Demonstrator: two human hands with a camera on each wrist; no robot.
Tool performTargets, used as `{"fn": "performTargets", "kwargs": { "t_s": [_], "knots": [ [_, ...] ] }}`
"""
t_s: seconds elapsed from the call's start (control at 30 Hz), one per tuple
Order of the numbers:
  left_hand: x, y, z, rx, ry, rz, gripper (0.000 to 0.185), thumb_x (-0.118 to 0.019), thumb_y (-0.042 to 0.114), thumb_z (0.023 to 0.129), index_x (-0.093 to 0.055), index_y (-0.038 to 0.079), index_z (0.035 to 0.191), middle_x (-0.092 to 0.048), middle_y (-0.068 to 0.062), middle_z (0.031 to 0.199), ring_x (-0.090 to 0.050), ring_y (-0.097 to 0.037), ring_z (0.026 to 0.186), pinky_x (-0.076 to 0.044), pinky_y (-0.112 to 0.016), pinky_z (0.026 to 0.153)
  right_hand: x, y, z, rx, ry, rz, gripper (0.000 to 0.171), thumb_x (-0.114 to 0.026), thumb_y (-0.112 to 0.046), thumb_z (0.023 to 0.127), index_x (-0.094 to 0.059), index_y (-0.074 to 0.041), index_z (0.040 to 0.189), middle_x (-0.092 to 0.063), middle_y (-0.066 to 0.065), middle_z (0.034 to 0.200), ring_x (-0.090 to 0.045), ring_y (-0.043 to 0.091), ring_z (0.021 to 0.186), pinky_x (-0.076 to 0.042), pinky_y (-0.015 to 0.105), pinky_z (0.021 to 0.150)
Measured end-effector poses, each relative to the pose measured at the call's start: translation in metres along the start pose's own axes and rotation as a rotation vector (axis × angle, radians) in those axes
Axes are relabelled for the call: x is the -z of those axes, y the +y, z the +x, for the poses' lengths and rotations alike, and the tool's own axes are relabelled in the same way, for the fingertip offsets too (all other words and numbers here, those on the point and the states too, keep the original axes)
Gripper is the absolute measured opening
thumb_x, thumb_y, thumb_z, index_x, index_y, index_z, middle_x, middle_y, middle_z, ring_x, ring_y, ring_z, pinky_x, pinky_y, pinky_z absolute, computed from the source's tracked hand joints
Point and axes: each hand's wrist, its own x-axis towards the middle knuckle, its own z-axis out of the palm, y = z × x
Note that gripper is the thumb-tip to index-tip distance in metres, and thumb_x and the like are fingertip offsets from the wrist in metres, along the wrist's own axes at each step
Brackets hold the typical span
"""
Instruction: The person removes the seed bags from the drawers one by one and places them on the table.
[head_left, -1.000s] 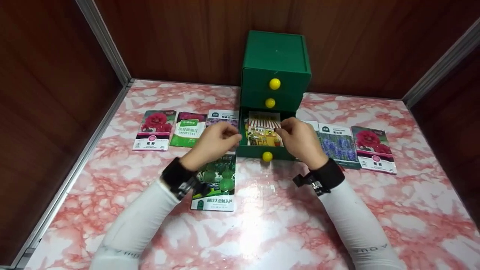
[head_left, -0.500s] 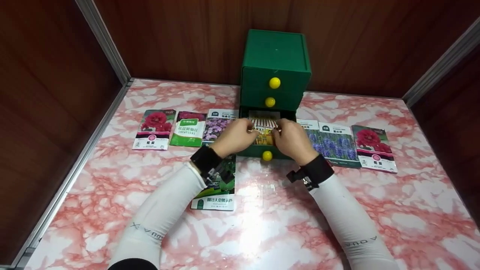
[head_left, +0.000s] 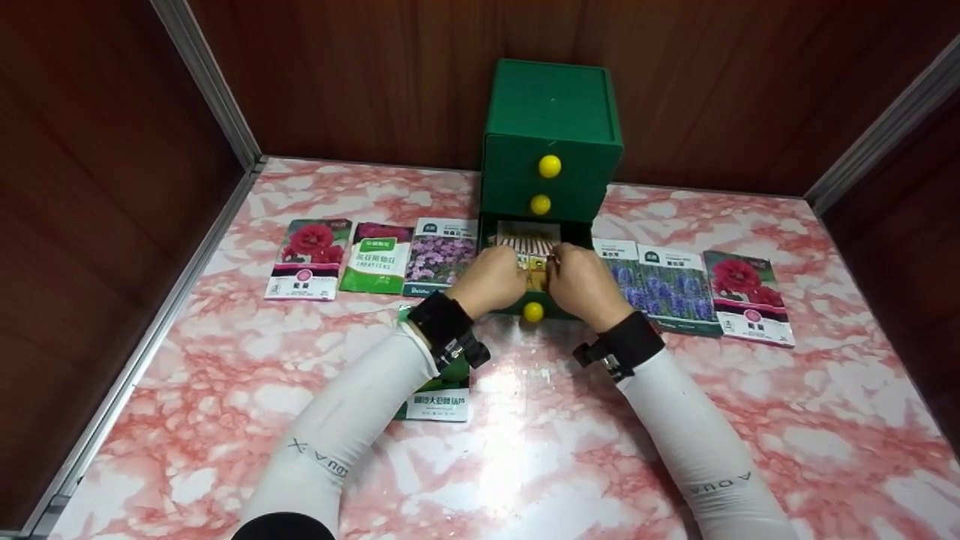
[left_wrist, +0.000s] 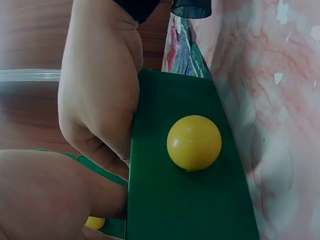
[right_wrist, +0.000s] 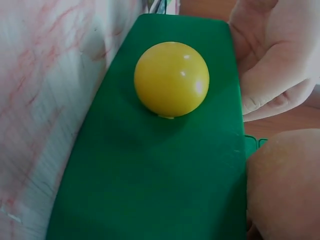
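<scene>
Both hands reach into the pulled-out bottom drawer (head_left: 559, 307) of a green cabinet, just behind its yellow knob (head_left: 533, 312). Inside lies a packet (head_left: 537, 238) printed with a striped awning; the hands cover both its sides. My left hand (head_left: 495, 279) bends down over the packet's left part. On the right side, my right hand (head_left: 589, 286) bends its fingers downward. In the left wrist view the drawer front (left_wrist: 175, 200) hides the fingertips of the left hand (left_wrist: 45, 192) and of the right. The right wrist view hides them likewise, so any grip on the packet cannot be seen.
The cabinet (head_left: 551, 105) stands against a brown wall, its two upper drawers pushed in. Flower seed packets lie to its left (head_left: 375, 259) and right (head_left: 675, 289). Another green packet (head_left: 439, 401) lies partly under the left forearm.
My left hand has moved right and down into the drawer, over the packet. My right hand has shifted slightly left and lower. The packet shows less between them.
</scene>
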Motion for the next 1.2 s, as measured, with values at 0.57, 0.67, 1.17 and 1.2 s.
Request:
{"fn": "performTargets", "kwargs": {
  "t_s": [0.57,0.67,1.17,1.2],
  "knots": [
    [-0.032,-0.025,0.038,0.015,0.013,0.096,0.024,-0.065,0.018,0.102,-0.066,0.010,0.079,-0.072,-0.011,0.089,-0.064,-0.027,0.076,-0.057,-0.046,0.068,-0.005,0.002,-0.002,-0.014,-0.014,-0.089,0.025,-0.058,-0.011,0.111,-0.069,0.012,0.110,-0.071,0.032,0.096,-0.073,0.052,0.087,-0.059,0.065,0.077],
    [-0.034,-0.025,0.038,0.031,0.016,0.109,0.024,-0.065,0.020,0.101,-0.065,0.013,0.078,-0.071,-0.009,0.088,-0.064,-0.025,0.076,-0.056,-0.044,0.067,-0.006,0.001,-0.002,-0.005,-0.015,-0.103,0.026,-0.057,-0.011,0.111,-0.070,0.011,0.107,-0.071,0.032,0.094,-0.072,0.052,0.086,-0.059,0.066,0.076],
    [-0.035,-0.032,0.039,-0.013,0.026,0.072,0.026,-0.064,0.022,0.103,-0.063,0.013,0.079,-0.065,-0.006,0.080,-0.060,-0.025,0.071,-0.053,-0.043,0.064,-0.007,0.000,-0.001,0.014,-0.002,-0.097,0.022,-0.059,-0.009,0.109,-0.070,0.006,0.097,-0.070,0.031,0.089,-0.071,0.053,0.082,-0.059,0.067,0.074],
    [-0.031,-0.027,0.035,-0.009,0.012,0.076,0.025,-0.063,0.018,0.103,-0.063,0.011,0.080,-0.064,-0.008,0.080,-0.060,-0.027,0.072,-0.053,-0.045,0.065,-0.007,0.000,-0.001,0.012,-0.001,-0.092,0.022,-0.059,-0.009,0.110,-0.070,0.006,0.097,-0.070,0.030,0.089,-0.071,0.053,0.083,-0.059,0.066,0.073]
  ]
}}
